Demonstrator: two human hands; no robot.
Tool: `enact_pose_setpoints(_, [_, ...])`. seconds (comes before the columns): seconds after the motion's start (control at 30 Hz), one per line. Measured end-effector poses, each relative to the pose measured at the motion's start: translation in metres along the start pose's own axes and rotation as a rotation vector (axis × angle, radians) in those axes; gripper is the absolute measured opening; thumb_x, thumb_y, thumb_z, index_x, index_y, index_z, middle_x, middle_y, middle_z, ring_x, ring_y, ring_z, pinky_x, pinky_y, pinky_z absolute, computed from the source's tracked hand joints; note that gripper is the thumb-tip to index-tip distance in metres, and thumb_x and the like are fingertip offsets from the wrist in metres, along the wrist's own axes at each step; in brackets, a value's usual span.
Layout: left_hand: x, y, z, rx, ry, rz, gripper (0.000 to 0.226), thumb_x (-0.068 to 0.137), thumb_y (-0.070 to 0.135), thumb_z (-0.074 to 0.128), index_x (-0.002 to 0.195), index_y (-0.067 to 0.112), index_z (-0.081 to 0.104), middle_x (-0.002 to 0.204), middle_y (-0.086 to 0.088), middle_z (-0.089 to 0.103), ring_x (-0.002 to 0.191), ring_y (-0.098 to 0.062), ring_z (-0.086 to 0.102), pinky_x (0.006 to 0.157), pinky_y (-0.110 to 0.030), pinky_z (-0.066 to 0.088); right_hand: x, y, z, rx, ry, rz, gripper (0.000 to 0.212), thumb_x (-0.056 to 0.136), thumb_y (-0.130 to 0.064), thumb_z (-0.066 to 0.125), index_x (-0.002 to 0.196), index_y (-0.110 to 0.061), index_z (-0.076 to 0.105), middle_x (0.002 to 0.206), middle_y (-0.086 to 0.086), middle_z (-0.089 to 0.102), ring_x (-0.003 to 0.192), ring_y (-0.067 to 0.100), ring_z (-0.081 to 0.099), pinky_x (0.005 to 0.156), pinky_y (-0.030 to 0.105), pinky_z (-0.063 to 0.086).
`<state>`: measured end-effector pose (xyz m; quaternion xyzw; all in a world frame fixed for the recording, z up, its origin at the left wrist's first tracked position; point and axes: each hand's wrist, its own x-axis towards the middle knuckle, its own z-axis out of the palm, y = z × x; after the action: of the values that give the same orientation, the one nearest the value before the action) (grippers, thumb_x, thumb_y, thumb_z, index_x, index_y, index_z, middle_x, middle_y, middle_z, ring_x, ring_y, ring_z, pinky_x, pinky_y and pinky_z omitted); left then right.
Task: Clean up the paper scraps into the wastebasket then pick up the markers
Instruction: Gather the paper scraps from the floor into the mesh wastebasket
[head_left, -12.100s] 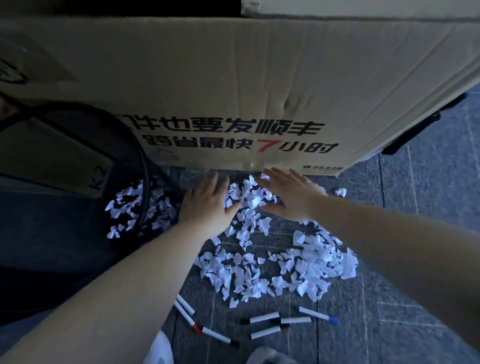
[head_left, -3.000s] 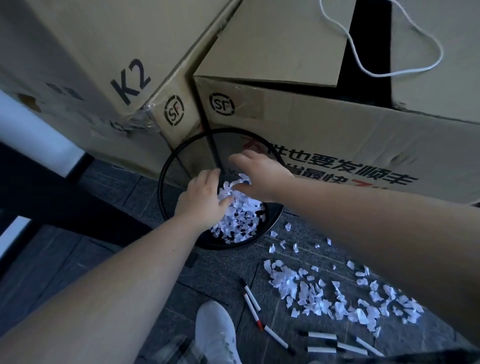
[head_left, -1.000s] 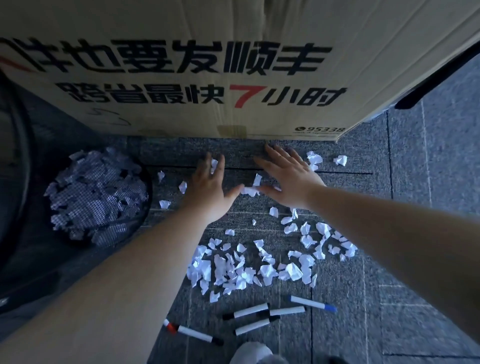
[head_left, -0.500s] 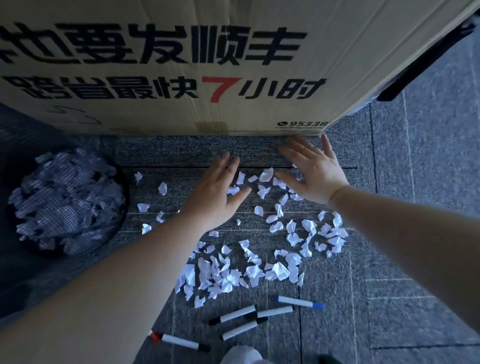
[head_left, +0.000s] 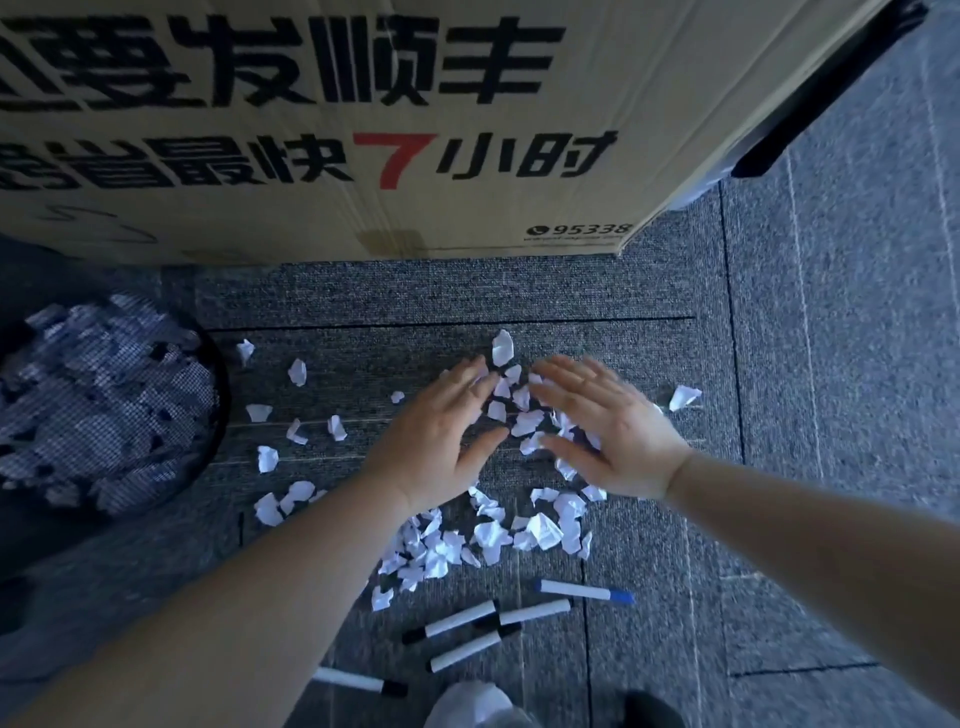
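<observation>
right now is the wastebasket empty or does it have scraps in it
Not empty: the wastebasket holds a heap of paper scraps, visible through its mesh.

Wastebasket (head_left: 218, 415) cut off left — right hand's fingers (head_left: 566, 371) blurred.

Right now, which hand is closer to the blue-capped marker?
Right. The right hand lies flat on the scraps up-carpet from the blue-capped marker, nearly in line with it. The left hand lies farther off, toward the wastebasket side.
</observation>
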<state>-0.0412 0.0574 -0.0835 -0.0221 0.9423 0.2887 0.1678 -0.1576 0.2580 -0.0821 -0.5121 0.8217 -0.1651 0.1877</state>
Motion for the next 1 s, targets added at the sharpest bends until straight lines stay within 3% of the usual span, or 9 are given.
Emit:
enact_pose_setpoints(0.13, [0.004,-0.004,-0.006,0.161,0.061,-0.069,0.076,0.088,0.067,0.018,0.148,0.020,0.011,0.157,-0.007,0.009,0.144,-0.027,0.013,0.115,-0.051,0.020,-0.013,0.028,-0.012,-0.088,0.066,0.233,0.062,0.092,-0.060,0.028,0.139,-0.020,0.040,0.149,0.004,0.034,0.141,0.022,0.024,0.115,0.056,0.016])
enact_pose_setpoints(0.27, [0.030,0.005,-0.006,0.116,0.026,-0.151,0.080,0.083,0.071,0.009,0.147,0.027,-0.011,0.157,0.001,-0.015,0.145,-0.022,-0.009,0.118,-0.047,0.002,-0.029,0.041,0.001,-0.068,0.076,0.371,0.072,0.088,-0.067,0.026,0.141,-0.020,0.037,0.154,0.004,0.025,0.144,0.021,0.016,0.118,0.049,0.007])
enact_pose_setpoints(0.37, [0.052,0.019,-0.002,0.081,-0.034,-0.139,0.072,0.089,0.065,0.014,0.147,0.028,-0.006,0.157,0.003,-0.014,0.144,-0.019,-0.013,0.117,-0.048,-0.004,-0.023,0.026,0.008,0.042,0.151,0.432,0.071,0.089,-0.064,0.027,0.140,-0.016,0.040,0.153,0.007,0.026,0.144,0.022,0.016,0.117,0.048,0.008])
enact_pose_setpoints(0.43, [0.053,0.022,0.002,0.062,-0.036,-0.117,0.069,0.091,0.063,0.014,0.148,0.025,0.008,0.158,0.002,-0.007,0.144,-0.018,-0.011,0.117,-0.048,-0.007,-0.021,0.008,0.014,0.109,0.155,0.397,0.067,0.092,-0.061,0.026,0.139,-0.015,0.038,0.152,0.006,0.027,0.144,0.021,0.016,0.117,0.048,0.011])
enact_pose_setpoints(0.5, [0.039,0.021,0.008,0.020,0.001,-0.023,0.070,0.091,0.061,0.013,0.146,0.018,0.022,0.158,-0.001,0.005,0.145,-0.017,-0.001,0.119,-0.047,0.001,-0.026,-0.012,0.025,0.169,0.111,0.290,0.064,0.094,-0.058,0.027,0.141,-0.016,0.034,0.152,0.004,0.026,0.144,0.017,0.015,0.117,0.048,0.015])
enact_pose_setpoints(0.63, [-0.018,0.010,0.025,0.034,-0.019,0.131,0.067,0.094,0.059,0.019,0.144,0.016,0.030,0.155,-0.003,0.019,0.143,-0.016,0.011,0.118,-0.044,0.006,-0.035,-0.032,0.035,0.233,0.100,0.156,0.069,0.092,-0.056,0.039,0.144,-0.013,0.028,0.152,0.007,0.027,0.144,0.020,0.018,0.117,0.048,0.017])
enact_pose_setpoints(0.73, [-0.059,-0.001,0.034,0.152,-0.053,0.120,0.080,0.087,0.070,0.027,0.147,0.017,0.021,0.155,-0.002,0.016,0.142,-0.015,0.008,0.118,-0.041,0.002,-0.049,-0.022,0.029,0.073,0.066,0.136,0.081,0.087,-0.066,0.035,0.148,-0.015,0.017,0.155,0.007,0.021,0.144,0.022,0.016,0.117,0.052,0.011])
enact_pose_setpoints(0.87, [-0.093,-0.008,0.041,0.283,-0.089,0.085,0.106,0.071,0.087,0.031,0.149,0.017,0.011,0.157,-0.003,0.010,0.143,-0.023,0.012,0.112,-0.053,0.008,-0.081,0.000,0.026,-0.187,-0.167,0.066,0.095,0.082,-0.077,0.031,0.150,-0.018,0.004,0.156,0.009,0.017,0.144,0.025,0.014,0.115,0.054,0.011])
enact_pose_setpoints(1.0, [-0.094,-0.013,0.048,0.299,-0.088,0.040,0.111,0.067,0.089,0.031,0.149,0.019,0.006,0.157,-0.008,0.007,0.143,-0.026,0.012,0.110,-0.053,0.015,-0.078,0.000,0.031,-0.282,-0.279,0.089,0.102,0.076,-0.084,0.028,0.150,-0.019,0.003,0.155,0.008,0.015,0.142,0.028,0.018,0.112,0.056,0.012])
